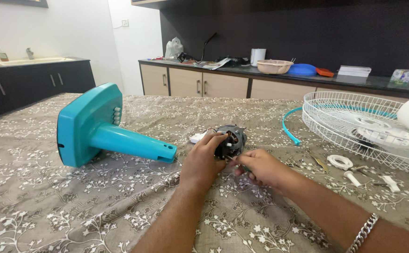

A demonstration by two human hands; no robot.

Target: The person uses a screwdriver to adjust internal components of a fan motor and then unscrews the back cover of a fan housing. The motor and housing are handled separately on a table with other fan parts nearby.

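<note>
I see my left hand (203, 161) wrapped over the near side of a small dark fan motor (230, 140), fingers curled onto its casing so it is held firmly against the bench (50, 206). My right hand (260, 167) sits just beside it, fingers pinched shut around a thin tool (235, 161) with a green handle, whose tip points at the motor's lower edge. I cannot tell exactly where the tip touches. The motor rests near the middle of the bench, on a grey cloth with a white flower pattern, with a small white part (198, 137) just behind my left hand.

To the left of the motor lies a teal fan stand (96, 126) on its side, its base facing left and its column pointing toward the motor, close to my left hand but apart from it. To the right sit white wire fan guards (354, 122), stacked, with a teal rim strip (289, 129) curving beside them. Near the guards lie a white ring (339, 162) and a few white pegs (352, 178) and small screws, well apart from my hands. A chain bracelet (364, 232) circles my right wrist.
</note>
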